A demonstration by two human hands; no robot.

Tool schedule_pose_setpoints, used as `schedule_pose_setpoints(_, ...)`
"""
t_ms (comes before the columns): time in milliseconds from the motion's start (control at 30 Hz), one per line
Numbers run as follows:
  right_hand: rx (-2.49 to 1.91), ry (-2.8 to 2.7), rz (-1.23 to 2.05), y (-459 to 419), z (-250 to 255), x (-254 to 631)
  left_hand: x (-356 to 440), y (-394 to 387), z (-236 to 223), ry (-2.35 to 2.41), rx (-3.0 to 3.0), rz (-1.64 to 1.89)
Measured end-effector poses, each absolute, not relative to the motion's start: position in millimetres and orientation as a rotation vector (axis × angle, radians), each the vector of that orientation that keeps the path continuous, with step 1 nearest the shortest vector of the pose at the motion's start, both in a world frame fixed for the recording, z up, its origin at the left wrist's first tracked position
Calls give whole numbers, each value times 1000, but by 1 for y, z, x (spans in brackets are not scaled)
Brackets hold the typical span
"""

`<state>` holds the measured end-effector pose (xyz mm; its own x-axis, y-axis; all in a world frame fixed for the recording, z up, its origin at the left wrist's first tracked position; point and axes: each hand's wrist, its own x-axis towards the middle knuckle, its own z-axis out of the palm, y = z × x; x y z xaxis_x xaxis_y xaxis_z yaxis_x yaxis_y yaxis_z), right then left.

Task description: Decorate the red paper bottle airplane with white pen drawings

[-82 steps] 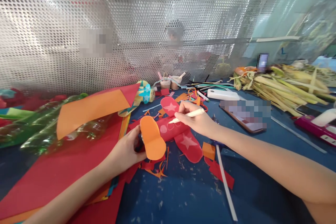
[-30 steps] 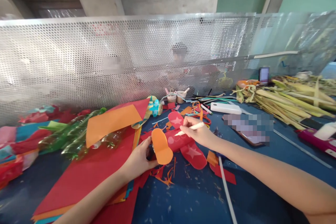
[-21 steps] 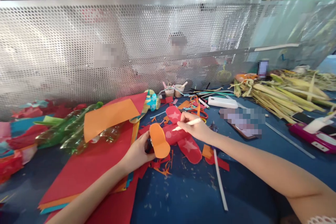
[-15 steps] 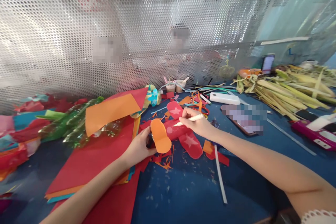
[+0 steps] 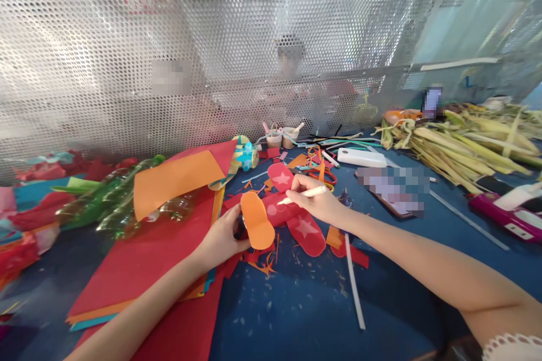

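Observation:
A red toy plane (image 5: 283,211) lies across the middle of the table, with pale stars on its rounded wings and pale dots on its body. At its near left end stands an orange rounded paper piece (image 5: 256,221). My left hand (image 5: 224,240) is wrapped around that end, its fingertips partly hidden behind the orange piece. In my right hand (image 5: 311,200) is a white marker (image 5: 305,194), pinched like a pen. The marker's tip is at the red body, between the two wings; whether it touches cannot be made out.
Orange and red scraps surround the plane. Left are stacked coloured sheets (image 5: 148,271), an orange sheet (image 5: 178,183) and green plastic bottles (image 5: 122,197). Right lie a phone (image 5: 389,194), a white strip (image 5: 354,282), a magenta device (image 5: 508,217) and corn husks (image 5: 466,144). Behind stands a perforated metal panel (image 5: 237,28).
The view has shifted slightly. The marker tip has moved a little left along the red body. My left hand keeps the same hold.

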<state>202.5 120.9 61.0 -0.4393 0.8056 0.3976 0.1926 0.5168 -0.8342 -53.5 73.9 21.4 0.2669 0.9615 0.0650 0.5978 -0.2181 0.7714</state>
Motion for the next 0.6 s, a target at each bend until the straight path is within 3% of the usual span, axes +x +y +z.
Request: schedule_pose_setpoints(600,-869,-1920,911,120,60,205,-53,75,24,1475,1956,661)
